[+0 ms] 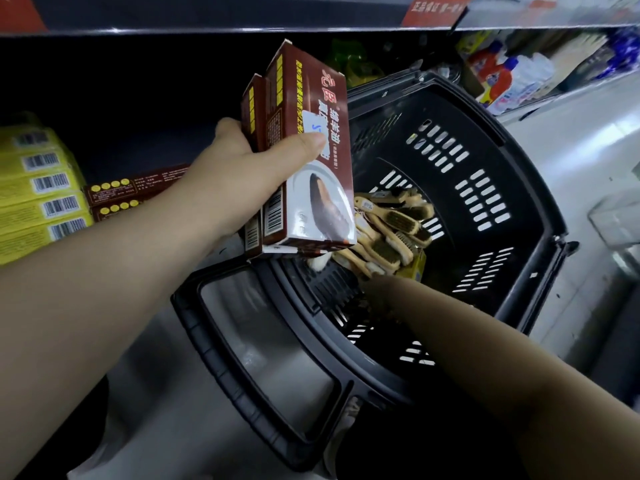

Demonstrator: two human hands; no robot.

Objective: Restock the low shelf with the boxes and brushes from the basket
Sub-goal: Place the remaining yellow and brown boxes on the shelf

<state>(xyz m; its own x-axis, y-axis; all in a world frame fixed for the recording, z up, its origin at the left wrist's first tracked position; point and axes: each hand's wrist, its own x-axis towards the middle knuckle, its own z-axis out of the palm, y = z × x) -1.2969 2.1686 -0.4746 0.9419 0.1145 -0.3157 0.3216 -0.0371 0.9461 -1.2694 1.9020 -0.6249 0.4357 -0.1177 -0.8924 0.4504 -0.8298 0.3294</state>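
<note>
My left hand (249, 168) grips two brown shoe-polish boxes (311, 98) upright above the near-left edge of the black basket (519, 161). Several wooden brushes (391, 230) lie in a pile on the basket's bottom, with a small yellow box (414, 266) beside them. My right hand (375, 294) reaches down into the basket, right at the pile's near end; it is in shadow and its fingers are hard to make out. On the low shelf (138, 116), brown boxes (131, 192) lie flat next to a stack of yellow boxes (38, 195).
The basket's handle (242, 341) is folded down towards me over the grey floor. An upper shelf edge with a red tag (433, 10) runs overhead. Bottles (509, 77) stand on the shelf at the far right. The low shelf's back is dark.
</note>
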